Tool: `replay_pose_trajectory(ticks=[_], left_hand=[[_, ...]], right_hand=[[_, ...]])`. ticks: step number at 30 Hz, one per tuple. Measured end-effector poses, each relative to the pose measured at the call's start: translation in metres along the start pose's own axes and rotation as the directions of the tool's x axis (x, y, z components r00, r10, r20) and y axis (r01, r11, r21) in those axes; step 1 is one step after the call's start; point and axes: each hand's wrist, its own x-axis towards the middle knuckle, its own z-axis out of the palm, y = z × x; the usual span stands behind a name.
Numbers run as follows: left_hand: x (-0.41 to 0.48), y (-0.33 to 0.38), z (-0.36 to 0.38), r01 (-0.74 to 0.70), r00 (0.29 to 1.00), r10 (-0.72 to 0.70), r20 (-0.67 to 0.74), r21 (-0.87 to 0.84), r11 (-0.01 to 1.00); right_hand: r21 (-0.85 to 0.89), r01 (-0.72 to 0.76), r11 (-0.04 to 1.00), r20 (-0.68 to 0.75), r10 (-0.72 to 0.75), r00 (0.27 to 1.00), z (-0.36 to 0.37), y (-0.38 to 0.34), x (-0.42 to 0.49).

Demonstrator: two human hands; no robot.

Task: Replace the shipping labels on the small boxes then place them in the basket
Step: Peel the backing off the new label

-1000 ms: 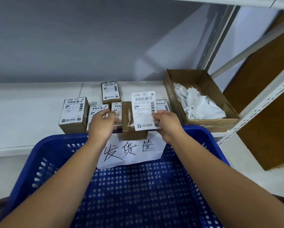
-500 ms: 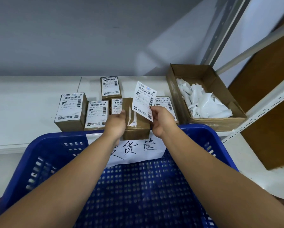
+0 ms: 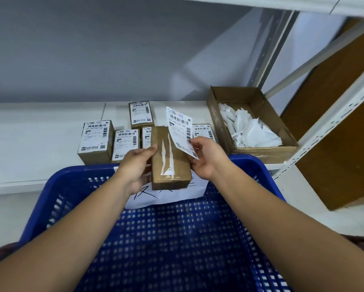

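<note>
Hands meet over the far rim of the blue basket [image 3: 50, 194]. The left hand [image 3: 134, 165] grips a brown box [image 3: 170, 163] from its left side. Its thumb lies on the top face, and the other fingers curl beneath, mostly out of sight. The box is held above the basket's far edge, its long side running near to far. Thin torn strips of white paper run down the middle of its top face.

The right hand [image 3: 206, 157] pinches a white label [image 3: 180, 131] at its near right part, between thumb and fingers. The label stands tilted over the box's right edge, barcode side toward the camera. Whether it touches the box cannot be told.

Below the box, a white sign [image 3: 177, 196] with handwritten characters hangs inside the basket's far wall.

On the white shelf [image 3: 29, 133] beyond the basket sit more labelled boxes. There is a left box [image 3: 95, 140], a second box [image 3: 125, 144] just to its right, and a far box [image 3: 140, 113]. A partly hidden box [image 3: 146, 135] sits behind the held one, and a right box [image 3: 203, 131] behind the right hand. Further right on the shelf, an open carton [image 3: 282, 152] holds white paper scraps [image 3: 252, 131].
</note>
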Motion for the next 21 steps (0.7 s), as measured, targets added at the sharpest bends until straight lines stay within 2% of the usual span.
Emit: replay_pose_trajectory(ticks=[4, 8, 15, 21], left_hand=[[-0.03, 0.007, -0.015, 0.021, 0.998, -0.019, 0.052, -0.032, 0.999], [-0.063, 0.01, -0.025, 0.005, 0.999, -0.004, 0.042, -0.023, 1.0], [-0.112, 0.0, -0.034, 0.008, 0.993, -0.002, 0.121, -0.047, 0.999], [-0.117, -0.014, -0.034, 0.025, 0.993, -0.017, 0.118, -0.064, 0.998]], right_hand=[[-0.123, 0.0, 0.992, 0.046, 0.005, 0.999, 0.001, -0.002, -0.026], [-0.209, 0.007, 0.978, 0.11, 0.016, 0.994, 0.0, 0.002, -0.057], [-0.207, 0.027, 0.978, 0.166, 0.008, 0.986, -0.016, 0.011, -0.101], [-0.228, 0.022, 0.973, 0.147, 0.013, 0.989, -0.03, 0.025, -0.109]])
